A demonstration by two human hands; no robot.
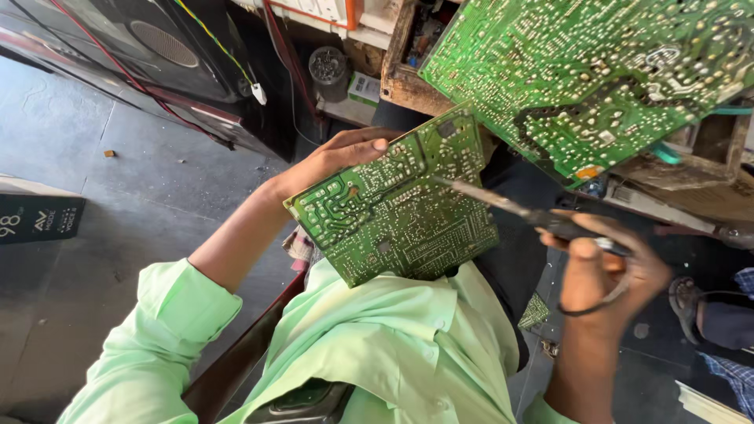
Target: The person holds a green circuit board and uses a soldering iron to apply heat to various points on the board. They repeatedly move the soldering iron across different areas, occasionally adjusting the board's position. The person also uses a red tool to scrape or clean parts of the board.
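The left hand [334,161] grips the small green printed circuit board [397,204] at its upper edge, above the lap, while the right hand [605,271] clasps a dark-handled soldering iron [510,206] whose tip touches it — a larger green circuit board [597,71] leans on the worn wooden bench [408,86] just behind.

single head cam, looks steeply down from close above onto circuit board [397,206] at chest height, floor [94,188] behind
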